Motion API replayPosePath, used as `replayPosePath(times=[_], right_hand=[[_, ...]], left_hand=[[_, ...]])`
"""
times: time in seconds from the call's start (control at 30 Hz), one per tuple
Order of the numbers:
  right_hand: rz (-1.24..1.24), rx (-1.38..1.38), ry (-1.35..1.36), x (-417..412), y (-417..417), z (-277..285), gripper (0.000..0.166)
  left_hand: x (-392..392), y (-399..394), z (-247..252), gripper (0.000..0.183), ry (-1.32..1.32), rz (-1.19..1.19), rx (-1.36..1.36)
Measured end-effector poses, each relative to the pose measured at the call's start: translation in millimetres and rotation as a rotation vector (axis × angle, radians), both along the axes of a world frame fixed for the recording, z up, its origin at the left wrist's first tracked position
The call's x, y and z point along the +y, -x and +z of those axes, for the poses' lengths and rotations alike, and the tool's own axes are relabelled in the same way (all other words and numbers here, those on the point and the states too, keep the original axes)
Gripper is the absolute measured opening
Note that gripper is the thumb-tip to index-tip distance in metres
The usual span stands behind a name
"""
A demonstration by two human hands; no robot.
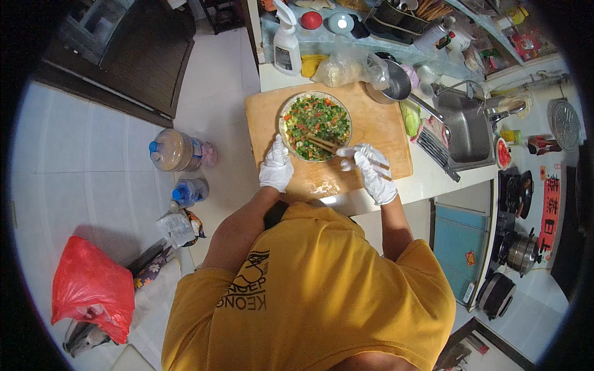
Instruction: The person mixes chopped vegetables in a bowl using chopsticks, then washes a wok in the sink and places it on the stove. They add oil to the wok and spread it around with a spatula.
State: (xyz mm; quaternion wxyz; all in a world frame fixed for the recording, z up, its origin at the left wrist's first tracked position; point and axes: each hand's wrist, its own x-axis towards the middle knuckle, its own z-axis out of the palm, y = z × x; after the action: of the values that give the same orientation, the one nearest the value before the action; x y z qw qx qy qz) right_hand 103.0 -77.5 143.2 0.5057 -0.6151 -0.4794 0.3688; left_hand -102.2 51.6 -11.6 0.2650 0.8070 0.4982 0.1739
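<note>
A round bowl (281, 121) with a pale rim stands on a wooden cutting board (380, 139). Chopped green vegetables mixed with red and pale bits (315, 116) fill it. My left hand (277, 164), in a white glove, grips the bowl's near left side; its fingertips are partly hidden. Wooden chopsticks (324, 143) run from my gloved right hand (369, 169) over the near rim, their tips down in the mixture. Their back ends show past the fingers of that hand.
Behind the board lie a clear plastic bag (348, 69) and a white spray bottle (286, 46). A saucepan (397, 83) overhangs the board's far right corner. To the right, a cleaver-like knife (434, 148) lies beside the steel sink (468, 139). Water jugs (174, 150) stand on the floor at left.
</note>
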Motion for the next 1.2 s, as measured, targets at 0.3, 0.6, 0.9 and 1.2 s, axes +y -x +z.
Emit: replayPosePath(times=[0.3, 0.6, 0.9, 1.2], right_hand=[[-0.036, -0.247, -0.160, 12, -4, -25, 0.020], [-0.474, 0.247, -0.050, -28, -41, -37, 0.028], [-0.376, 0.538, -0.142, 18, 5, -60, 0.031], [-0.423, 0.341, -0.199, 15, -53, -90, 0.038]], left_hand=[[3, -1, -13, 0.058, -0.085, 0.021, -0.089], [-1, 0, -1, 0.056, -0.009, 0.030, -0.047], [2, -3, 7, 0.061, 0.132, 0.048, -0.130], [-2, -3, 13, 0.058, 0.129, 0.078, 0.030]])
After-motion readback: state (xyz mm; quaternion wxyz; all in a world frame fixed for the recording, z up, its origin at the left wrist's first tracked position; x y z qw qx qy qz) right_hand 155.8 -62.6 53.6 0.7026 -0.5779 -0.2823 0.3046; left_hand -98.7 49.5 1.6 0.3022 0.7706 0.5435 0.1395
